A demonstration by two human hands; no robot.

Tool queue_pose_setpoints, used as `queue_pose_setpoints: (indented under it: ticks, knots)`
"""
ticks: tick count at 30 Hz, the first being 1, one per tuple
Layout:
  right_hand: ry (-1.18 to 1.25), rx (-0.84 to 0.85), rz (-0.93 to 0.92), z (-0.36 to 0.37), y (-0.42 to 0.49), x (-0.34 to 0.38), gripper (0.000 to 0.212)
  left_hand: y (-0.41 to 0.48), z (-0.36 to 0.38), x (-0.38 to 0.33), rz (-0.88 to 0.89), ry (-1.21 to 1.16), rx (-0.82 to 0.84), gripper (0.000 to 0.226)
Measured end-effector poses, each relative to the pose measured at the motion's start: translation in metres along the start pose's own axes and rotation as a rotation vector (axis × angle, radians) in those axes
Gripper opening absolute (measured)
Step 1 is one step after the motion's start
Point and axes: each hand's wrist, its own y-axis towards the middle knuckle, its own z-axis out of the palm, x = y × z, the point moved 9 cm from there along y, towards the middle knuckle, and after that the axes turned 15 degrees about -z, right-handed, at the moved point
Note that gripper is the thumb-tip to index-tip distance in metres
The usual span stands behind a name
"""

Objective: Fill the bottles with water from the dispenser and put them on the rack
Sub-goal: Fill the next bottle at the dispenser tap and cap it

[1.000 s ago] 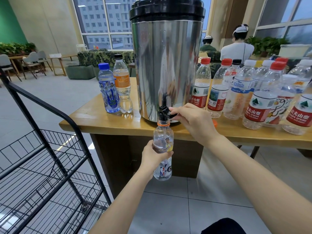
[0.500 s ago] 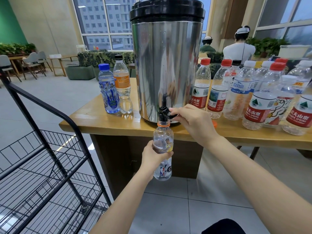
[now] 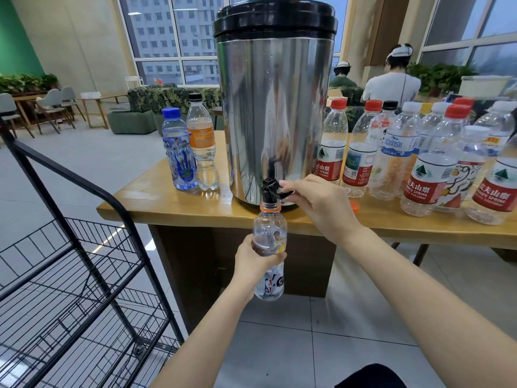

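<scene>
My left hand (image 3: 253,261) grips the uncapped bottle (image 3: 270,233) with its mouth just under the tap (image 3: 270,189) of the dispenser (image 3: 274,107), off the bench (image 3: 167,203) edge so water falls straight in, while the fingers (image 3: 292,184) of my right hand (image 3: 319,203) pinch the tap lever, though I can't quite read the fill level.

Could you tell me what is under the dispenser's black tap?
A clear plastic bottle with an orange neck ring, gripped by the left hand, mouth just below the black tap. The hand covers its middle, so the water level is unclear.
</scene>
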Motion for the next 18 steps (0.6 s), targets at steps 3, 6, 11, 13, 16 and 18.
queue_pose_setpoints:
  ticks: [3, 6, 11, 13, 16, 18]
  knots:
    - [0.005, 0.000, 0.002, 0.0007, -0.0001, -0.0001, 0.025, 0.0005, -0.0001, -0.0002, -0.001, -0.001, -0.002, 0.058]
    - [0.014, -0.001, 0.002, 0.0014, -0.0005, -0.0008, 0.025, -0.0003, -0.0007, 0.0001, -0.005, -0.007, -0.008, 0.056]
    - [0.015, 0.010, 0.007, 0.0026, -0.0002, -0.0005, 0.025, -0.0008, -0.0006, -0.0002, -0.013, -0.005, -0.011, 0.057]
    - [0.016, 0.009, 0.008, 0.0019, 0.0000, -0.0002, 0.025, -0.0007, -0.0006, -0.0002, -0.015, -0.006, -0.015, 0.057]
    - [0.015, 0.006, 0.007, 0.0011, -0.0003, 0.0002, 0.026, -0.0013, 0.0001, 0.0002, -0.019, -0.008, -0.014, 0.058]
    - [0.013, 0.007, 0.008, 0.0013, -0.0007, 0.0002, 0.026, -0.0013, 0.0003, 0.0008, -0.025, -0.009, -0.017, 0.059]
